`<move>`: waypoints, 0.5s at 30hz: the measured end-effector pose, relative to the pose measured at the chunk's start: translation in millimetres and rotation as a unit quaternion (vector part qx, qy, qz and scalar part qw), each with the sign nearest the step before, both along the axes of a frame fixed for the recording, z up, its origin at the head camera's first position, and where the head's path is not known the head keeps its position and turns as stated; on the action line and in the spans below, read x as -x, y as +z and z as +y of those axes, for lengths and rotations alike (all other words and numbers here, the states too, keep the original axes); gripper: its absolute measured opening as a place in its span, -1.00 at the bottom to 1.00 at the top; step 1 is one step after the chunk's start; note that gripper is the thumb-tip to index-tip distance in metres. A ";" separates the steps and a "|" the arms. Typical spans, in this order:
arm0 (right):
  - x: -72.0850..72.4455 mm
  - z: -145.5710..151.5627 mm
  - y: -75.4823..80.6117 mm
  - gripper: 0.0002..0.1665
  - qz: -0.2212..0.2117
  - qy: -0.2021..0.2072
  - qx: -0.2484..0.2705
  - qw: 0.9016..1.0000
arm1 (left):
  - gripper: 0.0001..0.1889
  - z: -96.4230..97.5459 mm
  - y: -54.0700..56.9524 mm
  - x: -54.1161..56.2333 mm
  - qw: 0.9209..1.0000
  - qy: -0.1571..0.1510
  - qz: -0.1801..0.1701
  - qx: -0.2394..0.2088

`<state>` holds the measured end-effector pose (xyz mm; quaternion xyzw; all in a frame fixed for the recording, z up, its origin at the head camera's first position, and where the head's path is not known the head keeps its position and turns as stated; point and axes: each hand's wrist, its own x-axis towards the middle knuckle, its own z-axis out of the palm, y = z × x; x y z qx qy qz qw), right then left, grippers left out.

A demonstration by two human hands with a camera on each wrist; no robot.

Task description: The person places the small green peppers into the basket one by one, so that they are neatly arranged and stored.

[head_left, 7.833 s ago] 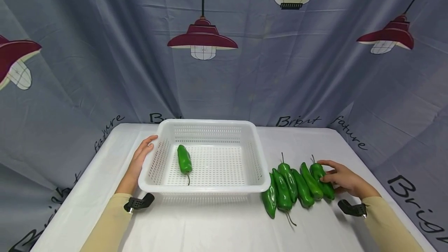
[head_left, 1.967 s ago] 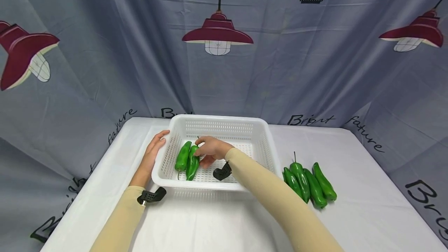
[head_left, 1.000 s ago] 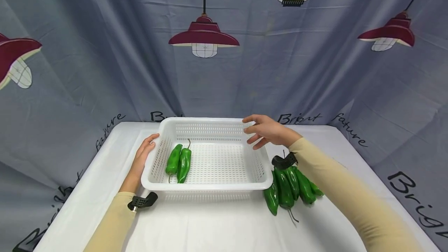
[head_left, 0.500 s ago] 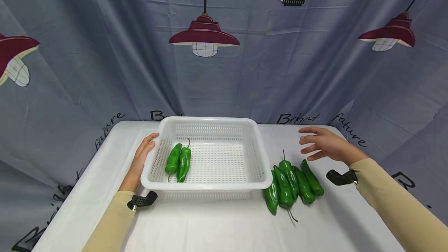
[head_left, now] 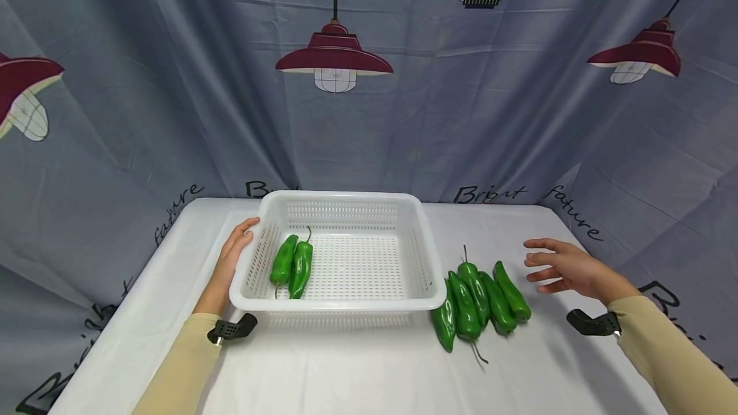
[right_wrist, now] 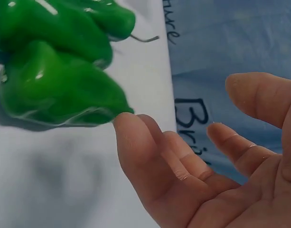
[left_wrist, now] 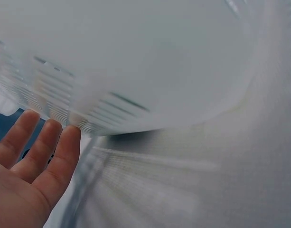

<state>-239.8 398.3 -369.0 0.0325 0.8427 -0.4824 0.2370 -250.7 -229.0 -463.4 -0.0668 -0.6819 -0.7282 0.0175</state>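
Observation:
In the head view, a white slotted plastic basket (head_left: 346, 305) sits on the table with two green peppers inside, one pepper (head_left: 284, 261) beside another pepper (head_left: 302, 269) near its left wall. My left hand (head_left: 226, 268) rests against the basket's left side. The left wrist view shows its fingertips (left_wrist: 71, 135) touching the basket's outer wall (left_wrist: 159, 71), fingers fairly straight. To the right of the basket lies a row of several green peppers (head_left: 478, 300). My right hand (head_left: 576, 269) hovers just right of the row's last pepper (head_left: 512, 292), fingers spread, holding nothing.
A white cloth (head_left: 323, 364) covers the table. Behind and at the sides hangs a grey-blue curtain (head_left: 403, 139) printed with lamps and lettering. The pepper row's left end lies close against the basket's front right corner.
A second pepper has come from the row into the basket. My right hand let go of it, swung back right and lowered beside the row. My left hand stayed at the basket.

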 end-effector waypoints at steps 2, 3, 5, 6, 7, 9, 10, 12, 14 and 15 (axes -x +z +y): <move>-2.4 2.5 -4.2 -0.18 -0.004 -0.004 0.001 1.000 | -0.55 -0.7 -0.4 0.3 1.000 -0.001 0.000 0.001; -3.4 3.5 -6.1 -0.18 -0.006 -0.007 0.001 1.000 | -0.55 -0.8 -0.5 0.5 1.000 -0.001 -0.001 0.002; -5.4 5.1 -9.9 -0.17 -0.006 -0.011 0.001 1.000 | -0.54 -0.7 -0.5 0.9 1.000 -0.001 -0.003 0.005; -6.4 5.9 -11.8 -0.17 -0.006 -0.011 0.001 1.000 | -0.53 -0.5 -0.3 0.9 1.000 -0.001 -0.003 0.007; -7.1 6.5 -13.7 -0.17 -0.007 -0.014 0.001 1.000 | -0.53 -0.3 -0.1 0.9 1.000 -0.001 -0.004 0.008; -8.2 7.4 -17.5 -0.16 -0.008 -0.018 0.001 1.000 | -0.52 0.1 0.3 0.8 1.000 0.000 -0.005 0.011; -8.6 7.8 -19.4 -0.16 -0.008 -0.019 0.001 1.000 | -0.51 0.4 0.8 0.6 1.000 0.001 -0.006 0.012; -9.4 8.4 -22.9 -0.16 -0.010 -0.023 0.003 1.000 | -0.50 0.9 1.5 0.3 1.000 0.002 -0.008 0.013; -10.4 9.0 -26.2 -0.17 -0.008 -0.019 0.005 1.000 | -0.49 1.2 2.1 -0.1 1.000 0.004 -0.010 0.016; -11.0 9.1 -28.1 -0.17 -0.009 -0.021 0.006 1.000 | -0.49 1.4 2.4 -0.4 1.000 0.005 -0.010 0.018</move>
